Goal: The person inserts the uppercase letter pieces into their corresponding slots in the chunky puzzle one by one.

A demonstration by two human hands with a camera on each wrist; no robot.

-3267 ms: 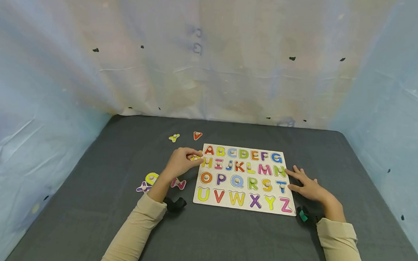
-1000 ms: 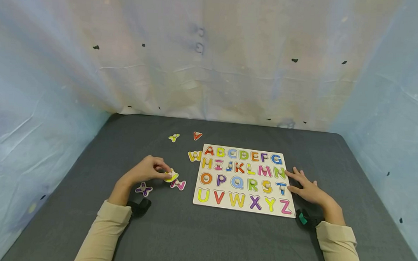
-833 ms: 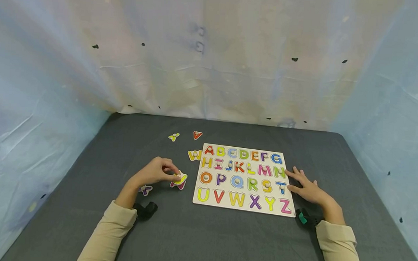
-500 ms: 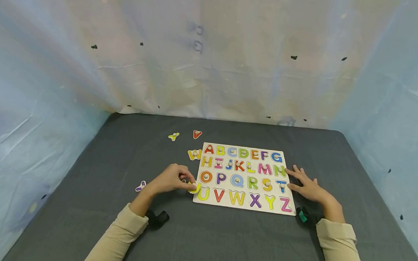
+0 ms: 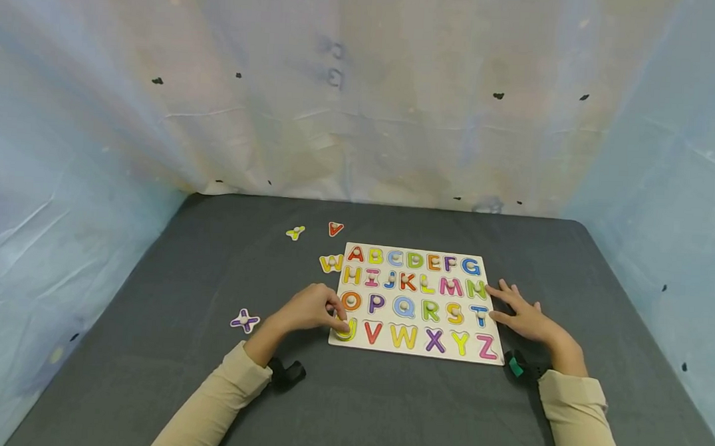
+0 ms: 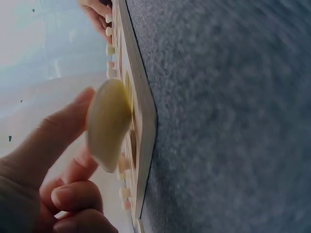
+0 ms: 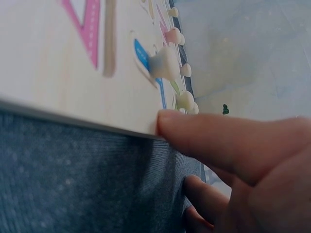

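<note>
My left hand (image 5: 312, 307) pinches a yellow letter U piece (image 6: 108, 124) between thumb and fingers. In the left wrist view the piece is tilted on edge, close over the board's corner. The head view places it at the U recess, lower left of the wooden alphabet puzzle board (image 5: 418, 321). Fingers of my right hand (image 5: 524, 315) rest at the board's right edge near the N and T, extended and holding nothing. Knobbed letters fill the upper three rows. V, W, X, Y and Z in the bottom row show no knobs.
Left of the board lies a purple X piece (image 5: 245, 321). A yellow W piece (image 5: 331, 264) is by the upper left edge, with a red V piece (image 5: 335, 229) and a yellow-green Y piece (image 5: 295, 233) farther back. Dark cloth (image 5: 409, 411) covers the table.
My left hand left the W by the board, picked up the yellow U and carried it right to the board's lower left. The pink piece is now hidden behind that hand. My right hand stays put.
</note>
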